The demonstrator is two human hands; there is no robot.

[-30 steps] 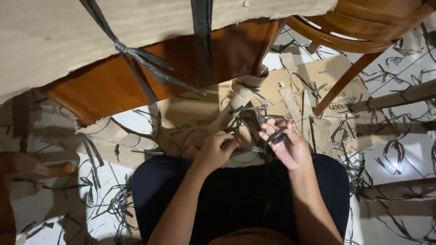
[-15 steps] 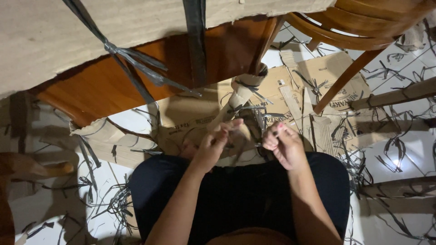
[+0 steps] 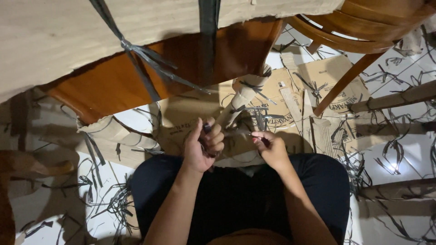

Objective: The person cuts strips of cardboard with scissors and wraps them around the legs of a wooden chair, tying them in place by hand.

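You are working with two hands: your left hand is closing its grip on a small dark object, and your right hand is pinching one dark strip (hard to identify). One cardboard-wrapped chair leg is standing just ahead, above the tiled floor littered with strips. Since earlier, your hands have drawn closer together.

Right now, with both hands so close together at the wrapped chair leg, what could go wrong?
1. The left hand grips a small dark tool, hard to identify; if it is a blade, it could slip toward the right hand.
2. The cardboard-wrapped leg could be scratched beneath.
3. Loose dark strips litter the tiled floor and may cause slipping.
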